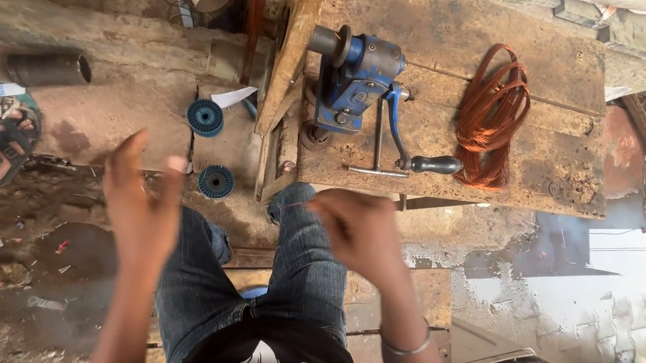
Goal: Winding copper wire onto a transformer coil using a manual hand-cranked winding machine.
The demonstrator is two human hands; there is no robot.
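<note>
- Rough concrete ground, stained and littered, spreads below a worn wooden bench (518, 33) where the person sits in jeans, seen from above.
- On the bench stands a blue hand-crank winder (359, 80), its black-handled crank (434, 165) pointing toward the person; a loose coil of copper wire (492, 116) lies just right of it, apart from both hands.
- Right hand (358, 230) hovers over the right knee, just below the bench edge, fingers curled together; a thin reddish strand (298, 203) seems to run out from its fingertips to the left, though motion blur makes the pinch hard to confirm.
- Left hand (141, 197) is raised over the left thigh, fingers loosely spread and upright, holding nothing that can be made out; it too is blurred.
- Two blue plastic spools (205, 117) lie on the ground between the left hand and the bench.
- Far left, another person's sandalled foot (7, 139) rests near a dark pipe (48, 69).
</note>
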